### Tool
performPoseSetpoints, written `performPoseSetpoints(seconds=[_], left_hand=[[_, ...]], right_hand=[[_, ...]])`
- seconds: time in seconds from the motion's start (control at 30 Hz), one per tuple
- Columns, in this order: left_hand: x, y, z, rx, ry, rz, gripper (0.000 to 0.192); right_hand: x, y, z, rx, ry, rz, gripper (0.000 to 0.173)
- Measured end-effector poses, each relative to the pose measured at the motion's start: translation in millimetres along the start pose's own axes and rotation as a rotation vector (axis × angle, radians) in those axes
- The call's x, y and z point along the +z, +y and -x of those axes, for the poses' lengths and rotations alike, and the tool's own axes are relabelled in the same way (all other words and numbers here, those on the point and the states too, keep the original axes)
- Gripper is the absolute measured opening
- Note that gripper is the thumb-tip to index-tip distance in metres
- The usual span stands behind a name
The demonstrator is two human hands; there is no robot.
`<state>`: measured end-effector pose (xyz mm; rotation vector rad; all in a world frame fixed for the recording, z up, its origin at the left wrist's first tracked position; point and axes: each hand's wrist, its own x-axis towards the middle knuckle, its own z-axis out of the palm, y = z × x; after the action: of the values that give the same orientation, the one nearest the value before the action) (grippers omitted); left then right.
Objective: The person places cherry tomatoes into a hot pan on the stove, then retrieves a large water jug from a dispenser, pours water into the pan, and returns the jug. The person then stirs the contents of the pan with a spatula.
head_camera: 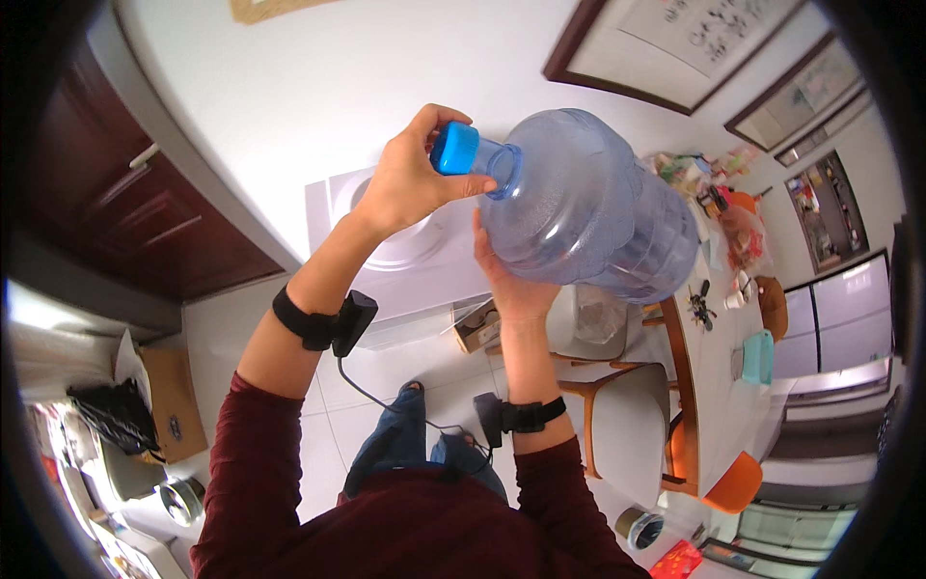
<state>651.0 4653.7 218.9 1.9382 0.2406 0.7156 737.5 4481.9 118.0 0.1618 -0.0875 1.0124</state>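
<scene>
A large translucent blue water-cooler bottle (571, 195) is lifted in front of me, lying on its side with its neck towards the left. My left hand (412, 170) grips the neck, with the thumb along it by the blue cap (456, 148). The cap sits on the mouth. From below, my right hand (514, 282) supports the bottle's shoulder, some of its fingers hidden behind the plastic. Beneath my left hand stands a pale water dispenser (318, 239), its round top seat (405, 250) partly covered by my hand and wrist.
To the right is a long white dining table (712, 369) holding bags, keys (700, 307) and a teal container (758, 357). Grey-seated chairs (626, 427) stand along it. A cardboard box (477, 326) lies beside the dispenser. Framed pictures (665, 51) hang on the wall, with a dark wooden door (130, 188) at left.
</scene>
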Motion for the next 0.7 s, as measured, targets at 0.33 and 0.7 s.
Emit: performPoseSetpoints(seconds=[0.33,0.7], left_hand=[[152,133,44,0.239,-0.059,0.306,0.07],[277,170,150,0.065,-0.339,0.141,0.061]], right_hand=[[30,-17,130,-0.003,-0.009,-0.278,0.057],[49,-108,412,0.678,0.313,1.198,0.046]])
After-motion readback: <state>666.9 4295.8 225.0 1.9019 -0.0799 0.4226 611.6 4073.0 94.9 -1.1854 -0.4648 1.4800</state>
